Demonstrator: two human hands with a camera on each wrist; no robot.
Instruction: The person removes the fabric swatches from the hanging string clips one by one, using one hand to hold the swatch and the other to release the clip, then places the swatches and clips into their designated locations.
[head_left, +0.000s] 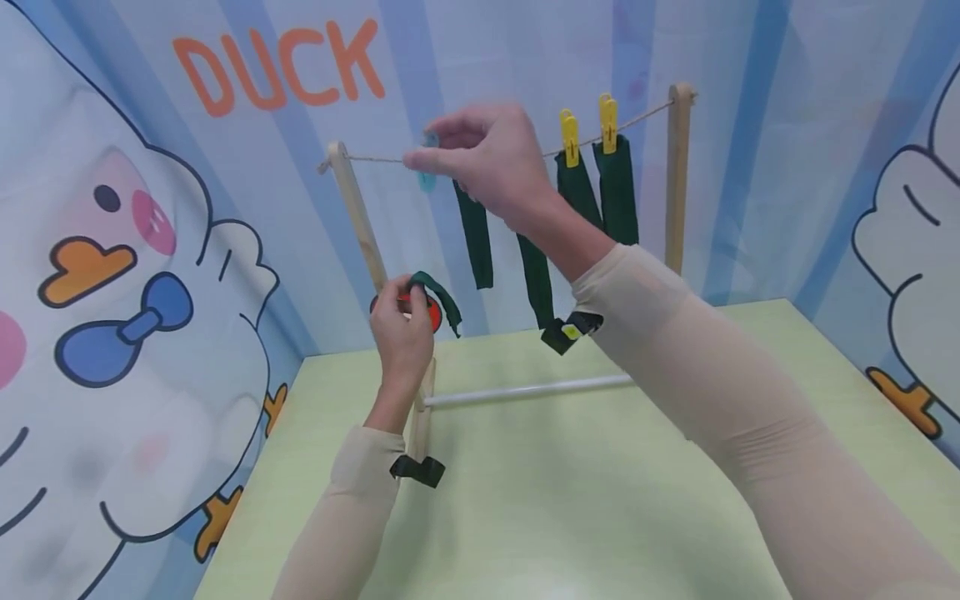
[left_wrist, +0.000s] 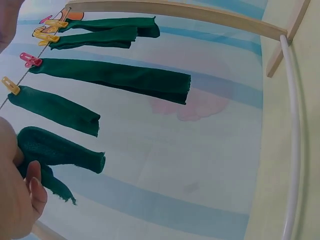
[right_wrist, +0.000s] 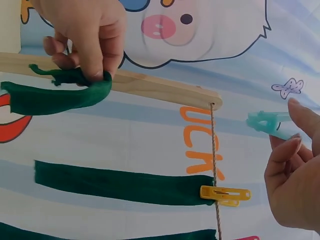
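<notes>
In the head view my left hand [head_left: 405,333] pinches a folded dark green cloth strip [head_left: 444,302] between thumb and fingers, low beside the left post. Both ends of that strip hang loose in the right wrist view. Higher up, my right hand [head_left: 501,162] pinches a teal clothespin [right_wrist: 264,121] at the rope [head_left: 375,158]; the right wrist view shows it to one side of the rope. Several green strips [head_left: 474,242] hang from the rope, held by yellow clothespins [head_left: 571,137] and one pink clothespin [left_wrist: 31,59]. My right hand hides the middle of the rope in the head view.
The rope runs between a left wooden post [head_left: 356,217] and a right wooden post [head_left: 678,183]. A white rod [head_left: 525,390] joins their feet on the pale green table [head_left: 562,500]. A striped cartoon curtain [head_left: 495,50] stands close behind.
</notes>
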